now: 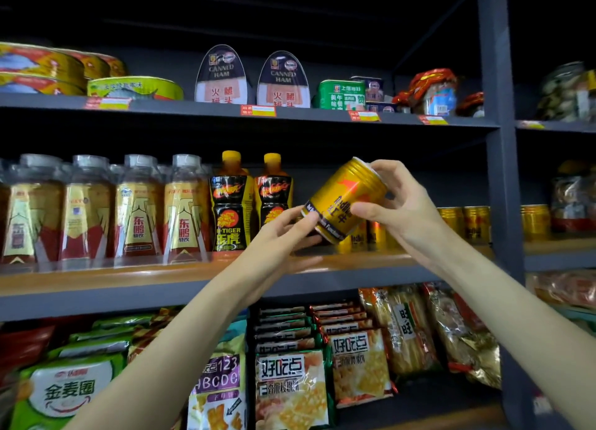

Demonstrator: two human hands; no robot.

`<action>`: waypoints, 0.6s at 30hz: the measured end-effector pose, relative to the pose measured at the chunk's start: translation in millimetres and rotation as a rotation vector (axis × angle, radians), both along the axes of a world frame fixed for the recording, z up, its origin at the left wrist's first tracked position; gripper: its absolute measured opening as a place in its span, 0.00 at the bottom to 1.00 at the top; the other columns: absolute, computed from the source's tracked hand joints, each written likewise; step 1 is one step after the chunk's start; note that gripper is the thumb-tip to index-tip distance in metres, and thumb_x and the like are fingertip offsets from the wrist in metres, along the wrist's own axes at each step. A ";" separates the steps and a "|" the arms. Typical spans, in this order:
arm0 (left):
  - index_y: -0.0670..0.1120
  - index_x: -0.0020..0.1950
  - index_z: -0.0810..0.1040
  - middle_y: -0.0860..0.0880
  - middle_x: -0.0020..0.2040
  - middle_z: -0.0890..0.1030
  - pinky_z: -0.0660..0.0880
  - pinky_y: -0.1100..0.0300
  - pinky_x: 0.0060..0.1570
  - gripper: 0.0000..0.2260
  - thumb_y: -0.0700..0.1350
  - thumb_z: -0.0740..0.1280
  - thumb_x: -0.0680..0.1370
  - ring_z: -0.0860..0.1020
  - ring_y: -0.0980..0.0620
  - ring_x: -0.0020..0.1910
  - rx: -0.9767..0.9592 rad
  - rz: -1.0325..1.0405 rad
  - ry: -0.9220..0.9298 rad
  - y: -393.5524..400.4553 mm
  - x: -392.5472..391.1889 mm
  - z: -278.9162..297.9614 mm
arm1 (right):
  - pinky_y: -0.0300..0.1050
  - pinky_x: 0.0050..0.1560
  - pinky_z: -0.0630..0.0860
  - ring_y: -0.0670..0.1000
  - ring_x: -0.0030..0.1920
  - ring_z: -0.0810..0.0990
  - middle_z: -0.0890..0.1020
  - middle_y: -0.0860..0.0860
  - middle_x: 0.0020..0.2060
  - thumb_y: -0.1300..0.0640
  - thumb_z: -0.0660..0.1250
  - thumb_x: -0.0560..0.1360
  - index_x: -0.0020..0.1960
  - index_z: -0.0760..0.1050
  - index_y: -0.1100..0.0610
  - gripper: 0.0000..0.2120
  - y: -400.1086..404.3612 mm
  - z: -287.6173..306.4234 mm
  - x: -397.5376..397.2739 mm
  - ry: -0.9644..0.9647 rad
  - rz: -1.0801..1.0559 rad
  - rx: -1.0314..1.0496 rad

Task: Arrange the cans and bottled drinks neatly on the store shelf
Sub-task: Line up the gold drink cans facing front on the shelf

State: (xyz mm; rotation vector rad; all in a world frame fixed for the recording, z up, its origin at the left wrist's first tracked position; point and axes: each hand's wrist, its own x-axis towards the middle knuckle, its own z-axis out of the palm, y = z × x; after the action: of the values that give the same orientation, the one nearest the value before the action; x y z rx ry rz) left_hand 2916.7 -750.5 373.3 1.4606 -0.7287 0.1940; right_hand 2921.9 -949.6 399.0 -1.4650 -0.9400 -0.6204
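Both hands grasp tilted gold can (343, 200), left hand (283, 236) at base, right hand (396, 200) at top; best to upright it, label fwd, w/ other gold cans (464, 221) on shelf (193, 268).

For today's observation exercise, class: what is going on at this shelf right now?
A person is stocking a store shelf. Both hands hold one gold can, tilted, in front of the middle shelf: the left hand grips its bottom end, the right hand its top. More gold cans stand on the shelf behind it, to the right. Black-and-yellow bottles and clear-wrapped bottles stand upright to the left.
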 end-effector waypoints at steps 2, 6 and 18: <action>0.45 0.60 0.74 0.44 0.56 0.81 0.78 0.50 0.54 0.20 0.49 0.67 0.70 0.80 0.46 0.56 -0.051 -0.078 0.035 -1.7 0.0 2.0 | 0.49 0.56 0.78 0.50 0.59 0.78 0.77 0.44 0.57 0.57 0.75 0.61 0.57 0.72 0.47 0.26 0.6 0.3 -1.4 -0.007 0.046 -0.025; 0.49 0.60 0.71 0.45 0.58 0.77 0.79 0.55 0.51 0.24 0.48 0.72 0.66 0.81 0.49 0.52 -0.156 0.101 -0.119 -0.5 2.7 2.1 | 0.47 0.57 0.78 0.48 0.57 0.80 0.77 0.49 0.60 0.53 0.74 0.62 0.61 0.71 0.52 0.28 5.9 -3.3 -0.5 0.134 -0.027 0.044; 0.53 0.56 0.70 0.58 0.60 0.74 0.68 0.63 0.64 0.19 0.37 0.71 0.73 0.71 0.60 0.64 0.240 0.317 -0.440 4.6 13.7 -8.9 | 0.33 0.53 0.76 0.38 0.56 0.76 0.77 0.38 0.53 0.54 0.79 0.62 0.58 0.68 0.40 0.30 19.8 -15.0 -15.6 -0.177 -0.344 -0.071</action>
State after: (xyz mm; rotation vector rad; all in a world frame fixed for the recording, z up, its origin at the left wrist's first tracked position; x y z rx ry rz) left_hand 2930.3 -745.9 364.4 1.7846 -0.8905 0.7091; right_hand 2906.3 -929.7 384.0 -1.6722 -0.8573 -0.9894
